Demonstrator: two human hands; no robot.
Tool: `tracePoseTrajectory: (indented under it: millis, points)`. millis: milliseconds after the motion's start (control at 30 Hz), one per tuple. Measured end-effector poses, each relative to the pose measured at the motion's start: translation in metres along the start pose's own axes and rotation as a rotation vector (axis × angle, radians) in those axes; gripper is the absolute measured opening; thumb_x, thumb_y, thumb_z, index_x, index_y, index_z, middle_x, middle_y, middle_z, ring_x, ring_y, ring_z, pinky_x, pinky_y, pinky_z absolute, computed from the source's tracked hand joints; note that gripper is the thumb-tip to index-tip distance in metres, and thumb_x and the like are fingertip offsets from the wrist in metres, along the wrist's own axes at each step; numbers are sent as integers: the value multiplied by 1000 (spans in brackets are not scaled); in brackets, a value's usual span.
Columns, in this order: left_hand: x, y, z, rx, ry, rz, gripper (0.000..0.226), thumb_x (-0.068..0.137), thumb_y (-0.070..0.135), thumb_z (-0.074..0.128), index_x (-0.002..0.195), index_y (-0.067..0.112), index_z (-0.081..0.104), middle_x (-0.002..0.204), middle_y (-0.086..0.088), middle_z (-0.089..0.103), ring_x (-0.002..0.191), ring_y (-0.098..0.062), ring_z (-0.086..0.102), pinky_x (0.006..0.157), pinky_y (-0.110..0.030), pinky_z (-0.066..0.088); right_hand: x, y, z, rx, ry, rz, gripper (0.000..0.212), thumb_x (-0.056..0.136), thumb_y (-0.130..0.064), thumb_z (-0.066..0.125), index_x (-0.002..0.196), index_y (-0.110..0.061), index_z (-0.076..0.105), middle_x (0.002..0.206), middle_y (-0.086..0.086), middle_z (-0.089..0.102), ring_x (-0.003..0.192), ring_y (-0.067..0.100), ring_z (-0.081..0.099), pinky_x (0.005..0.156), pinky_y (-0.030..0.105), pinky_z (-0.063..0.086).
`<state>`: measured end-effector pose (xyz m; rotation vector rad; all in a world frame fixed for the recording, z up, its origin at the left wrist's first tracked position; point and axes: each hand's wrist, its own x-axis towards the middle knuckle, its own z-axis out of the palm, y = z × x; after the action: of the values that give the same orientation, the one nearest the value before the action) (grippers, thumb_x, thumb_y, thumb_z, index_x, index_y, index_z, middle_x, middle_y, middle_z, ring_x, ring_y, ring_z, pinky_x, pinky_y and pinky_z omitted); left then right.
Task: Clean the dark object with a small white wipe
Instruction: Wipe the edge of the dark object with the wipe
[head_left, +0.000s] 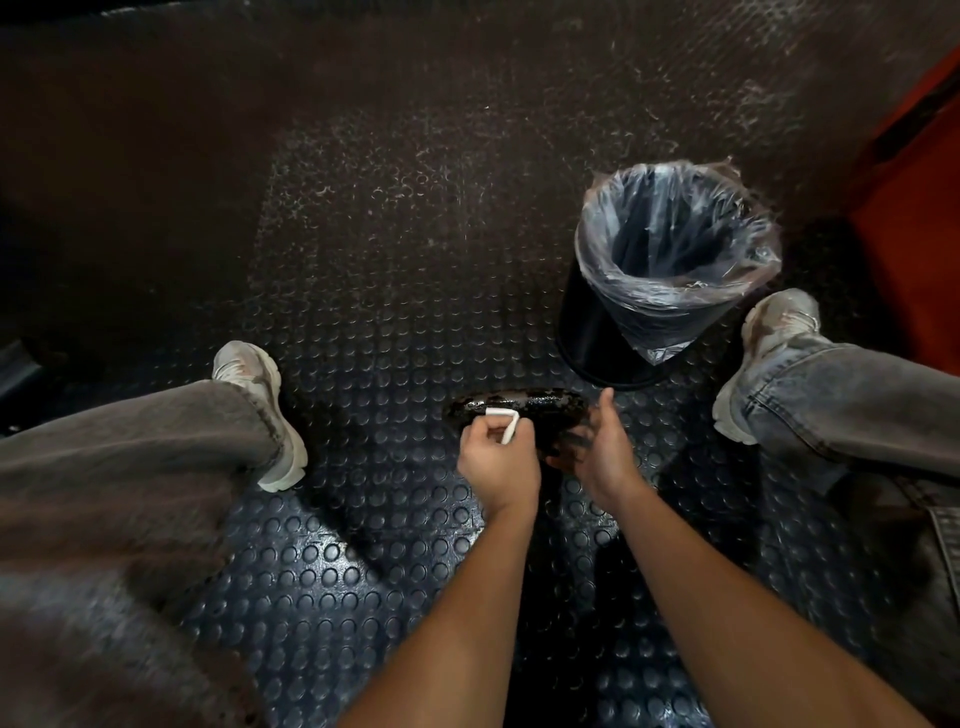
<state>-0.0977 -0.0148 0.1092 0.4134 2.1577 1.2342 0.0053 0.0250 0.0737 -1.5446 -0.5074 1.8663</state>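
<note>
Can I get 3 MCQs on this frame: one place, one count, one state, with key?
1. Where is the lined bin relative to the dark object?
A. Beyond it, toward the person's right
B. Beside the left shoe
C. Under the forearms

2. How many shoes show?
A. One
B. Two
C. Three

3. What is the left hand doing?
A. Resting open on the floor
B. Pinching the white wipe against the dark object
C. Holding the bin

Key: 1 A, the bin stands farther away and right of the object, near the right shoe. 2 B, the other is the left shoe. 3 B, fingers curl round the folded wipe at the object's left end, while the right hand grips its other side.
</note>
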Motion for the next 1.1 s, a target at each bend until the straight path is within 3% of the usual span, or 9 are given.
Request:
tracePoseTrajectory:
  millis: [200,300,400,533,667,767,833,967,1100]
  points:
    - [22,-4,-9,-306,234,-379,10,82,23,73,84,21,64,81,-4,72,70,-20,68,58,-24,47,0,-1,-2,-14,-4,16,80,94,-76,26,142,-17,51,131,13,59,117,37,60,96,54,53]
    - [20,7,-7,-338,276,-275,13,85,20,71,82,25,60,78,3,67,68,-15,64,59,-26,50,1,-2,0,11,1,18,60,97,-72,25,127,-26,50,118,8,62,113,34,60,99,55,51]
    - [4,14,2,-241,199,-27,16,81,12,74,80,25,64,84,1,66,65,-5,57,56,-17,45,-1,-1,2,22,17,17,71,97,-73,28,125,-16,60,115,11,66,98,27,65,84,47,57]
    - [-4,7,5,-169,45,78,24,76,5,74,73,28,69,89,8,59,65,2,57,60,-12,50,1,1,3,12,33,-2,70,97,-72,29,117,-17,68,104,10,69,84,22,65,74,41,55]
    - [1,-6,-3,-91,35,58,18,76,6,73,75,24,69,88,4,65,67,-2,59,59,-16,46,1,2,0,18,4,6,73,96,-74,27,131,-18,61,121,12,67,107,29,67,87,47,56]
    - [11,-9,-9,-211,188,-245,6,84,15,72,88,16,67,82,1,67,68,-10,59,56,-21,43,-1,1,0,3,-1,16,79,95,-76,26,144,-18,49,131,13,60,117,35,61,96,54,54]
    - [17,-5,-10,-256,235,-299,10,86,19,68,95,15,66,81,3,66,69,-11,59,59,-24,41,-1,-1,-1,-1,-6,9,79,94,-76,26,145,-20,46,132,13,58,118,35,59,97,55,53]
    - [7,13,-3,-267,234,-111,8,86,12,69,93,12,68,82,-1,65,66,-9,57,51,-7,39,-2,-1,3,5,8,12,64,98,-72,26,120,-23,61,118,10,65,106,28,65,90,48,56]
    - [-7,10,3,-133,19,85,17,79,8,72,80,26,71,93,9,60,69,-4,58,61,-14,50,-1,1,2,-10,28,-7,74,97,-73,29,117,-15,69,103,10,69,86,24,62,72,39,55]
